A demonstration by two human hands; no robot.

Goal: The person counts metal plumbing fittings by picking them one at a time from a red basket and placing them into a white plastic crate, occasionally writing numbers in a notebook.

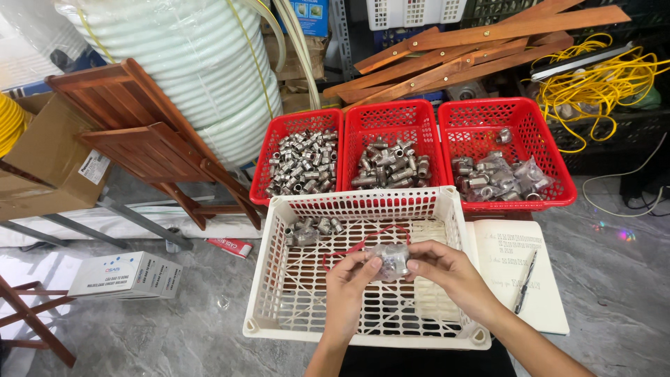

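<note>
The small clear plastic bag (391, 260) of metal fittings is being held between both hands just above the white slatted basket (279, 293), roughly over its middle. The left hand (352, 283) is pinching the bag's left side with thumb and forefinger, and the right hand (447, 269) is gripping its right side the same way, so both sets of fingers are closing on the bag rather than lying loose. A red strip or band (356, 246) is curving across the basket floor just behind the bag, and a few loose silver fittings (310, 229) are lying in the basket's far left corner.

Beyond the white basket, three red baskets are sitting side by side: the left red basket (269, 178) and the middle red basket (352, 139) are holding heaps of bare metal fittings, while the right red basket (551, 167) is holding fittings already in clear bags. An open notebook (509, 258) with a pen (525, 283) on it is lying just right of the white basket, on the grey floor (174, 328).

The bag is looking small but dense, probably heavy for its size, with thin, slippery, crinkly film around hard, knobbly parts. Taking hold around the fittings themselves seems safer than by loose film, which could slide or tear.
</note>
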